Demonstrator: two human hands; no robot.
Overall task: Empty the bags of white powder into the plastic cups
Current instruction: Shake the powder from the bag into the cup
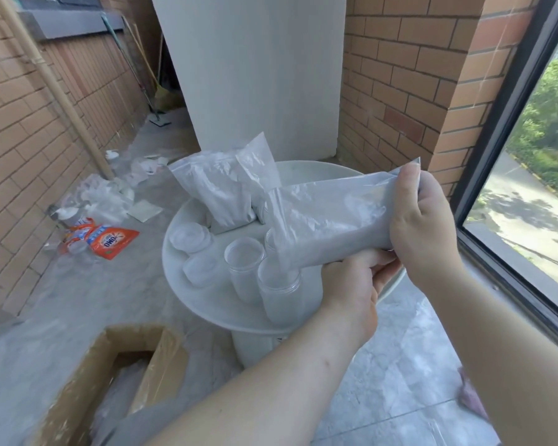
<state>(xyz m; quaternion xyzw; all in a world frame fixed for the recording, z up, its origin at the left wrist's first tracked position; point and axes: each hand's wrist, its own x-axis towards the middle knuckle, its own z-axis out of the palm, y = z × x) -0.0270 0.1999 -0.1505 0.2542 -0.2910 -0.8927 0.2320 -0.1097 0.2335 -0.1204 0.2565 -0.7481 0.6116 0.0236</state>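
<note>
Brick walls enclosed the round table, where beyond the hands two full bags waited while the right hand and left hand gripped a tilted bag pouring into the nearest cup.

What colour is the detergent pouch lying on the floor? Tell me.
Orange-red with blue and white, seen in the head view: detergent pouch.

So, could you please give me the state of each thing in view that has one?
Held bag: tilted, open corner down, powder running into the nearest cup.
Nearest cup: upright, partly filled.
Middle cup: upright, looks empty.
Bags at the back: full, resting on the table.
Left hand: gripping the bag's underside.
Right hand: gripping the raised end.
Cardboard box: open.
</note>
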